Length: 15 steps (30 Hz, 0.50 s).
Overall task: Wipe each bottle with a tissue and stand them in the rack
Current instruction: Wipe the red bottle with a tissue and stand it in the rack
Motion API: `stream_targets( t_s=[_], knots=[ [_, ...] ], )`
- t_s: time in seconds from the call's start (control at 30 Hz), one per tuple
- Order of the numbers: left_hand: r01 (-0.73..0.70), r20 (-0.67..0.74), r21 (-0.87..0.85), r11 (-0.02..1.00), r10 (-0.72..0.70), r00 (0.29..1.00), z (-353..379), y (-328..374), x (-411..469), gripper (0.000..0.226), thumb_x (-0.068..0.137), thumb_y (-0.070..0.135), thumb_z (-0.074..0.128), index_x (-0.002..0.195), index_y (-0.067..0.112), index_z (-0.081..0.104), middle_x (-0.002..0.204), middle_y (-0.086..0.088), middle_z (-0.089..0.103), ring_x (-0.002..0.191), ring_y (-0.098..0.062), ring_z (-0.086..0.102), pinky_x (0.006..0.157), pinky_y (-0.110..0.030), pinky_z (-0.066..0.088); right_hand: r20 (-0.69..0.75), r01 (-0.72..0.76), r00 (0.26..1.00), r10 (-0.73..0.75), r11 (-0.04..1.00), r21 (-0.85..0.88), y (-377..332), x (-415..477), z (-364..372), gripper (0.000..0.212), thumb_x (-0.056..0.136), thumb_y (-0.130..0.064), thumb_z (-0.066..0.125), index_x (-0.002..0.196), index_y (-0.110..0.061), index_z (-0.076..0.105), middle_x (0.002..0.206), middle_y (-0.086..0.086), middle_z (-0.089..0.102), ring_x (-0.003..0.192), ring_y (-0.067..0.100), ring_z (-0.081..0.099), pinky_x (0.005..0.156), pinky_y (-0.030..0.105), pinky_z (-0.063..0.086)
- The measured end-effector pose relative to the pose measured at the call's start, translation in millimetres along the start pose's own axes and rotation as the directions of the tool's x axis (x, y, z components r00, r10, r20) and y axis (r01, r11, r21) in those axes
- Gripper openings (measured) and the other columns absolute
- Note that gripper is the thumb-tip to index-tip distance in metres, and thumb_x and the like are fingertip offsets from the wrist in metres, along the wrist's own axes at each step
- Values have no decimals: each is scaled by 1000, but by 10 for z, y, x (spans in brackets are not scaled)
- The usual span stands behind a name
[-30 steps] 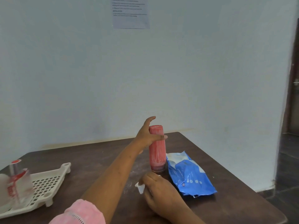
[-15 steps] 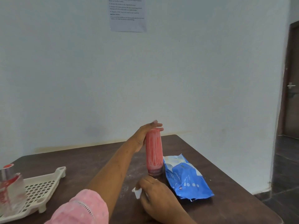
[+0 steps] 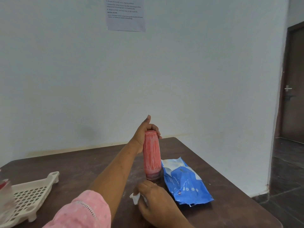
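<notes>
Gripping the red bottle point(image 3: 151, 155) at its top, your left hand point(image 3: 144, 134) curls its fingers round it with the thumb raised. The bottle stands upright on the desk point(image 3: 82, 165). Your right hand point(image 3: 156, 199), at the bottle's 6 o'clock, holds a tissue point(image 3: 135, 197).

Risks: a high grip on a tall, narrow bottle may tip it onto the blue pack point(image 3: 185, 180) just beside it at 3 o'clock. The rack point(image 3: 32, 195) sits well apart at 8 o'clock, so the carry is long.

Surroundings: dark desk, pale wall with a notice point(image 3: 125, 15), door point(image 3: 294, 79) at 2 o'clock.
</notes>
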<state>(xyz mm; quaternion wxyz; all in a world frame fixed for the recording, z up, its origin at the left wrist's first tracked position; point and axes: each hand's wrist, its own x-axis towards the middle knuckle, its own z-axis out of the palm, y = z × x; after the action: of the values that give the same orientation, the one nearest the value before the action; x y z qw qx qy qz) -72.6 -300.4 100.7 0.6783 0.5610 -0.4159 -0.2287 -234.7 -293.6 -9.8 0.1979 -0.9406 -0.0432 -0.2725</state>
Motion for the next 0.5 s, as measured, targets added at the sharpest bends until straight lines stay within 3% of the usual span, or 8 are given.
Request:
stream_targets(
  t_s=[0.13,0.27,0.37,0.5],
  knots=[
    [-27,-95,11,1000,28,995,-43,6,-22,62,91,58,40,62,7,58,58,-4,61,55,-18,61,61,-27,50,-32,6,999,-6,1000,-6,26,-24,43,16,84,-20,45,97,-22,54,102,-5,57,92,11,54,79,29,46],
    [-45,-243,10,999,46,969,-124,41,-135,63,93,59,42,60,8,58,59,-6,61,54,-19,61,61,-28,50,-74,-17,997,14,999,-41,32,-32,38,17,86,-20,46,100,-20,55,101,-3,57,89,13,53,73,25,42],
    [-4,-318,-28,1000,-5,948,-289,106,-301,67,91,65,40,61,9,58,60,-6,61,54,-20,61,62,-30,49,-89,-29,996,24,998,-59,15,-44,53,16,86,-20,47,99,-20,55,101,-2,57,88,18,54,71,31,43],
    [112,-370,-100,989,-141,918,-652,230,-630,73,84,76,41,61,10,60,63,-6,61,57,-21,62,67,-31,48,-82,-50,996,44,995,-82,-4,-47,51,13,88,-21,47,98,-23,54,101,-8,56,86,11,53,73,26,44]
  ],
)
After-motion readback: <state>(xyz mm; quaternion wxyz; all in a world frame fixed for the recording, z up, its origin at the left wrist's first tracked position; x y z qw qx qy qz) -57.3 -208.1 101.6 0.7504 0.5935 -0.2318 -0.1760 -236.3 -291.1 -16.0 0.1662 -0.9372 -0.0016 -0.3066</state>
